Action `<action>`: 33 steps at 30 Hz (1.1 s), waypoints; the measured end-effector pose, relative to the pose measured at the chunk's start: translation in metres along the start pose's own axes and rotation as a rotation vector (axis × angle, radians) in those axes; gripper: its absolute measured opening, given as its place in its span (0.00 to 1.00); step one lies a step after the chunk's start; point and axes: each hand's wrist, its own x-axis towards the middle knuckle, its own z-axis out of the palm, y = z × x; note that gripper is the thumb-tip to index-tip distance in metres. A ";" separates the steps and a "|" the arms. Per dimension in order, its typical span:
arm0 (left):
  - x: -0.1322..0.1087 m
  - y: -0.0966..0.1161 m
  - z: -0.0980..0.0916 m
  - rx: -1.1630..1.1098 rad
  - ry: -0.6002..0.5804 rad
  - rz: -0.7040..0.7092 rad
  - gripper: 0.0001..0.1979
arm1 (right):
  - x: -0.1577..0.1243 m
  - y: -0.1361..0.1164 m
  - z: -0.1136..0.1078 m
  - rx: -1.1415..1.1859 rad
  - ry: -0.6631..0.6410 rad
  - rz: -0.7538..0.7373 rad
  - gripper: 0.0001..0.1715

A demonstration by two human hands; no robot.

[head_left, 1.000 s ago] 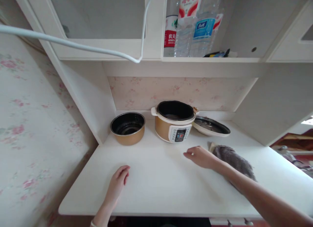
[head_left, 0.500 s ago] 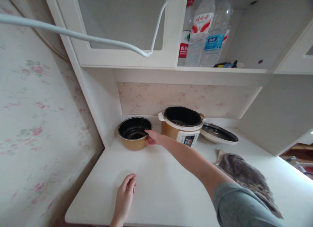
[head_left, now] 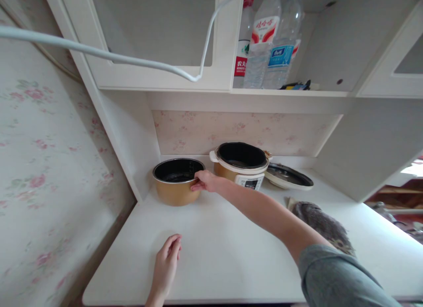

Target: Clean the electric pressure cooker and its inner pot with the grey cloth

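My right hand (head_left: pixel 205 181) reaches across the white counter and grips the right rim of a gold inner pot (head_left: pixel 173 188) with a black inside, which stands at the back left. To its right sits the gold and white rice cooker body (head_left: pixel 240 166), open and empty. The cooker lid (head_left: pixel 289 176) lies upside down further right. Resting flat on the counter near the front edge is my left hand (head_left: pixel 167 265), fingers loosely together, holding nothing.
A grey cloth (head_left: pixel 322 223) lies on the counter (head_left: pixel 231 258) at the right. Water bottles (head_left: pixel 267 40) stand on the shelf above. A white cable (head_left: pixel 109 56) hangs across the cabinet front. A floral wall borders the left.
My right hand left the cloth, swept left across the counter and closed on the inner pot's rim. The left hand has hardly moved.
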 end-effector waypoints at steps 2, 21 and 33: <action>-0.001 -0.002 0.000 0.029 -0.009 0.004 0.25 | -0.018 -0.017 -0.011 0.037 -0.016 -0.049 0.11; 0.007 -0.012 0.013 0.233 -0.010 0.041 0.27 | -0.096 -0.097 -0.204 0.127 0.412 -0.304 0.09; 0.015 -0.013 0.025 0.332 0.004 0.027 0.22 | -0.084 -0.063 -0.255 -0.019 0.435 -0.215 0.11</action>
